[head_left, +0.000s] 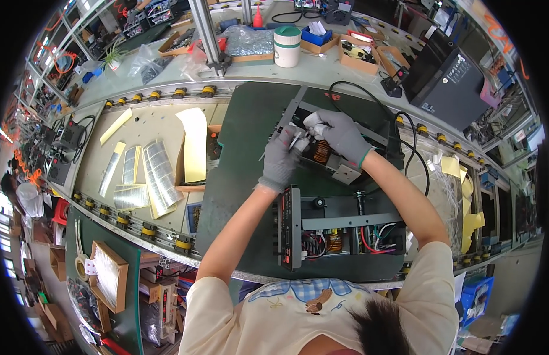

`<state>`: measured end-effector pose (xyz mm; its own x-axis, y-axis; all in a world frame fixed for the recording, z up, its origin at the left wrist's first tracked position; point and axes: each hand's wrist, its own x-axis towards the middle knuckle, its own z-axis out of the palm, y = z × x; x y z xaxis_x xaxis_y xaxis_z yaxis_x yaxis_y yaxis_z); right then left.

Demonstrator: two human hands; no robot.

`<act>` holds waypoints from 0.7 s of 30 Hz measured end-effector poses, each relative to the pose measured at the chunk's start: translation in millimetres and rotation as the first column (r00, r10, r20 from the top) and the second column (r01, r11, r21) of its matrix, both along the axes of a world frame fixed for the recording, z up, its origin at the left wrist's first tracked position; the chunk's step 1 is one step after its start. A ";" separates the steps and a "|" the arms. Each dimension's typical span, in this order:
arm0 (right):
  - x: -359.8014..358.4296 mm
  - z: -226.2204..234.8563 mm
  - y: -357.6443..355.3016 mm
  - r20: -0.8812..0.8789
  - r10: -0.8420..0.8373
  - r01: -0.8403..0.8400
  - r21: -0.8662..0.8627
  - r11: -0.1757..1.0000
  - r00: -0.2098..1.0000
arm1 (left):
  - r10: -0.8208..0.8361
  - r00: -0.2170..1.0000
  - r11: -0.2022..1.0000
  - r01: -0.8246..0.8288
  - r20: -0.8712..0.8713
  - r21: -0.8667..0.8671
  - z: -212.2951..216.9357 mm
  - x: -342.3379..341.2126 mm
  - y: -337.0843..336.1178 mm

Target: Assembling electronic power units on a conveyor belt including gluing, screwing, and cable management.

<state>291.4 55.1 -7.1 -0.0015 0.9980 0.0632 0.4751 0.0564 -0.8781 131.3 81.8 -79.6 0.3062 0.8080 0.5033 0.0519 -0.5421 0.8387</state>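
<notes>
Grey work gloves cover both my hands, which meet over the far open electronic unit (345, 173), a dark metal chassis with a copper coil (321, 152) inside. My left hand (280, 157) is closed at the unit's left end, with a small pale piece at its fingertips, too blurred to name. Close beside it, my right hand (340, 136) has its fingers pinched together above the coil; what they hold is hidden. Nearer to me lies a second open unit (345, 222) with a grey crossbar, a copper coil, and red, white and green wires. Neither hand touches it.
Both units rest on a dark green mat (227, 195). Left of it lie silvery sheets (159, 171) and a carton with yellow paper (195, 145). A black cable (415, 157) loops at the right. Behind stand a white canister (287, 47), parts boxes (358, 54) and a black case (446, 80).
</notes>
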 end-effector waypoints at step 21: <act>-1.6 -2.2 -4.4 0.104 0.017 -0.033 0.151 0.988 0.994 | -0.073 0.991 0.972 0.046 -0.109 -0.230 19.6 2.7 3.0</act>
